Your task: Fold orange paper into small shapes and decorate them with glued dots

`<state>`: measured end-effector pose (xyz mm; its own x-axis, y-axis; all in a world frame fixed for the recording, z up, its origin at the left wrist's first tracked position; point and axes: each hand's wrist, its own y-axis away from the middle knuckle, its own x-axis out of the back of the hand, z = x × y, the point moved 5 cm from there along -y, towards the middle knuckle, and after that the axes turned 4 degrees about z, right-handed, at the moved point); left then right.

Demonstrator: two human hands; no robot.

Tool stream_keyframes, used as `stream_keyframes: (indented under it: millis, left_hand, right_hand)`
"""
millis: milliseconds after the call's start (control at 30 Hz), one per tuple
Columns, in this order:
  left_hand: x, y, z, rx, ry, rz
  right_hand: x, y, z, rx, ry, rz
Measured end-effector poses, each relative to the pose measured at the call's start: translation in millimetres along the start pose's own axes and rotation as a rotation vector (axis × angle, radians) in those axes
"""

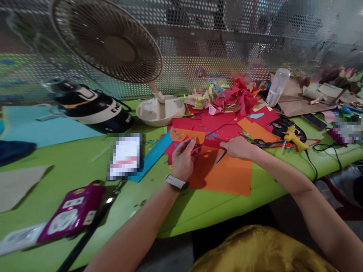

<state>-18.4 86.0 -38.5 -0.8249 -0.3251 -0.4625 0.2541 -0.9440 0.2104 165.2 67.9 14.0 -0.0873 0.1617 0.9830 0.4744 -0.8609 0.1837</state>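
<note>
My left hand (183, 160), with a pale-banded watch at the wrist, has its thumb and fingers pinched together. A small red piece (196, 149) shows at its fingers; its kind is unclear. Just behind lies an orange paper strip (184, 133) with blue dots. My right hand (237, 146) is closed, and a slim grey blade-like tool (220, 156) sticks out below it, its handle hidden. Under both hands spreads an orange paper sheet (227, 175). Red paper (210, 122) with loose blue dots lies beyond them.
A fan (160, 109) stands at the back, beside a black bottle (99, 109). Folded paper pieces (238, 96) are piled near the mesh wall. To the right lie scissors (262, 143) and a yellow glue gun (295, 139) with a cord. A pixelated screen (125, 155) lies left.
</note>
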Motion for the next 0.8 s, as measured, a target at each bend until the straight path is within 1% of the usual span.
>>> stream_keyframes:
  millis: [167, 333, 467, 600, 800]
  left_hand:
    - [1.1, 2.1, 1.6, -0.015, -0.006, 0.023]
    - [6.4, 4.1, 1.0, -0.026, -0.06, 0.023]
    - [9.5, 9.0, 1.1, 0.017, -0.067, 0.047]
    - [10.0, 14.1, 0.7, 0.087, -0.037, 0.084]
    - [10.0, 15.9, -3.0, 0.108, -0.074, 0.065]
  right_hand:
    - [8.1, 4.6, -4.0, 0.031, -0.024, -0.03]
    - [9.6, 6.3, -2.7, 0.022, -0.042, -0.056]
    - [10.9, 8.1, -0.2, 0.013, -0.043, -0.085]
    - [13.5, 10.6, 6.3, -0.043, -0.043, -0.122]
    - [17.3, 10.0, 13.9, -0.068, -0.065, -0.158]
